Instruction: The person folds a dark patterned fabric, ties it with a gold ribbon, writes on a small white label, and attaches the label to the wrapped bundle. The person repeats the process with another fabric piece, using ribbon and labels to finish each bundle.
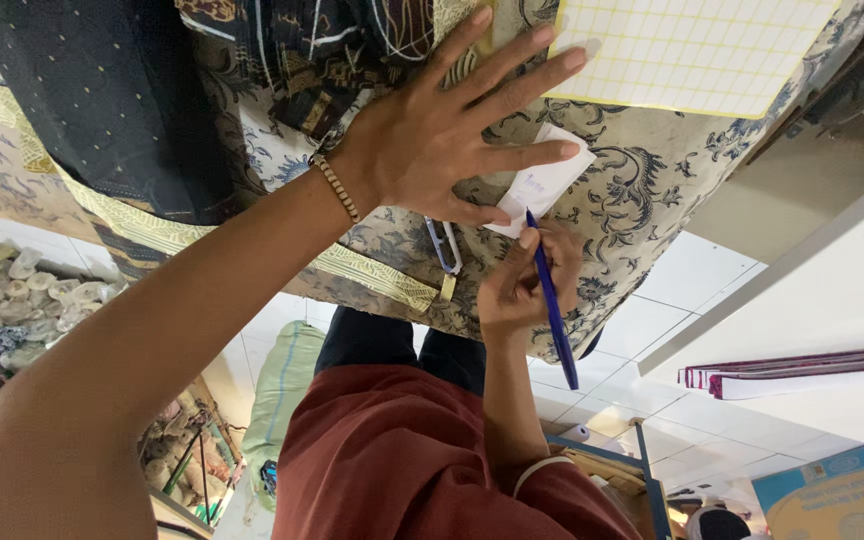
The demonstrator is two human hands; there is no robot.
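Observation:
My left hand [442, 130] lies flat with fingers spread on a grey batik-patterned cloth [642, 170], its fingertips pinning a small white paper slip [544, 185]. A beaded bracelet [336, 187] circles that wrist. Just below, my right hand [524, 285] grips a blue pen [552, 305] whose tip touches the slip's lower edge. The slip carries some faint blue handwriting.
A yellow grid-ruled sheet [692, 50] lies on the cloth beyond my fingers. Small thread snips [444, 245] rest next to my left thumb. Dark navy dotted fabric [102, 90] lies at left. A white shelf [812, 300] holds folded striped material [802, 370]. White tile floor and a green sack [287, 385] are nearby.

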